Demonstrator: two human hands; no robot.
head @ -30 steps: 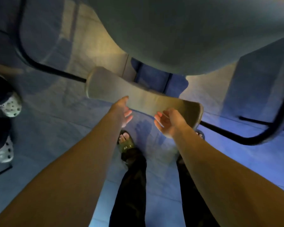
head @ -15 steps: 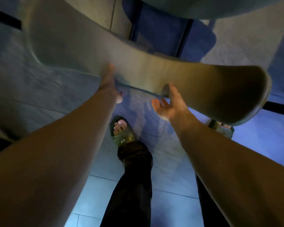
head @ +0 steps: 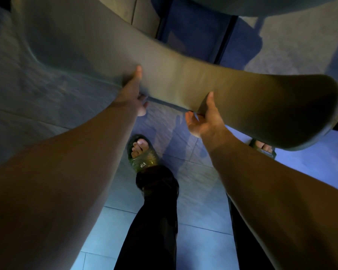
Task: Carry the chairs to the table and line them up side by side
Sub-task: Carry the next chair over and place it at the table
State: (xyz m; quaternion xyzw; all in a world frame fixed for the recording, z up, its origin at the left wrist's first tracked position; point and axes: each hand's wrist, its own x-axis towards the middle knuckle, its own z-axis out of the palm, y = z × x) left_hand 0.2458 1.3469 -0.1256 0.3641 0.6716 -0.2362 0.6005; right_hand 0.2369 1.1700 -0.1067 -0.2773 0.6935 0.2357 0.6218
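Observation:
A chair's padded grey-beige backrest [head: 183, 78] runs across the upper view, close under the camera. My left hand [head: 132, 90] grips its lower edge near the middle, thumb on top and fingers curled beneath. My right hand [head: 205, 117] holds the same edge a little to the right, thumb up on the padding, fingers under it. The edge of the chair's seat [head: 281, 6] shows at the top right. The chair's legs are mostly hidden.
Grey floor tiles [head: 193, 182] lie below. My feet in green slides [head: 142, 154] and black trousers stand under the backrest. Dark frame bars [head: 224, 39] cross the floor beyond the backrest. No table is in view.
A second ago both hands were open just short of the backrest. They have closed on its lower edge, and the backrest now looms much larger and nearer the camera.

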